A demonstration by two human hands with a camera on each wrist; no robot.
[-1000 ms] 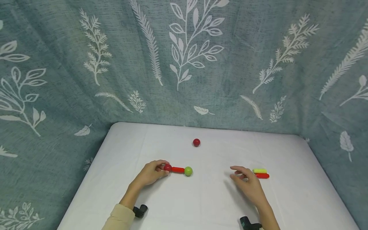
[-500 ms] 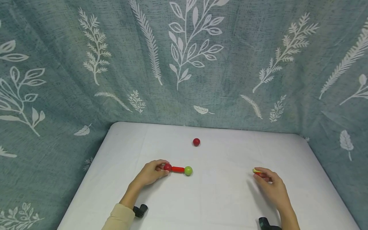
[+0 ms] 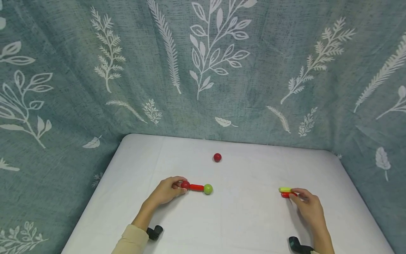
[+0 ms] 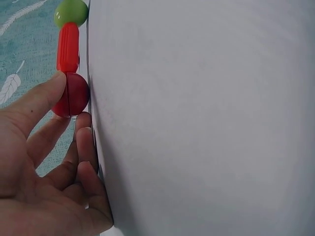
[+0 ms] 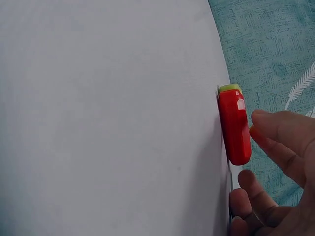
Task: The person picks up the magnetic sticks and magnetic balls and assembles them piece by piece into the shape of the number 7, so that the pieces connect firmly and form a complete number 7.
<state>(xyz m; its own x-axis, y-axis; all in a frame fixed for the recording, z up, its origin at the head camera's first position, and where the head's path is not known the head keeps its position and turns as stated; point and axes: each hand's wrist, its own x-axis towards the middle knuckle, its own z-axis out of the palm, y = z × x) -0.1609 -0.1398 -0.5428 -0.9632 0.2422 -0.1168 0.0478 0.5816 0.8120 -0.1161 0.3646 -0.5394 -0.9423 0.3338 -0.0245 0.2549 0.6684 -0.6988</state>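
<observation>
Leaf-printed teal cloth point(image 3: 241, 98) is hanging behind a white table point(image 3: 247, 218), on which a yellow rod point(image 3: 284, 189) and a red rod point(image 3: 285, 195) are lying side by side, long axes running left to right. Right hand point(image 3: 310, 208) is the nearer, bent fingers reaching to their right ends; cannot tell whether it is gripping. Left hand point(image 3: 167, 192), well apart, is pinching a red ball point(image 3: 185, 185) joined by a red bar point(image 3: 197, 187) to a green ball point(image 3: 208, 189).

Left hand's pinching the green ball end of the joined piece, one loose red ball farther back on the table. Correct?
One fix: the left hand pinches the red ball; the green ball is at the other end of the red rod, as the left wrist view shows.
</observation>
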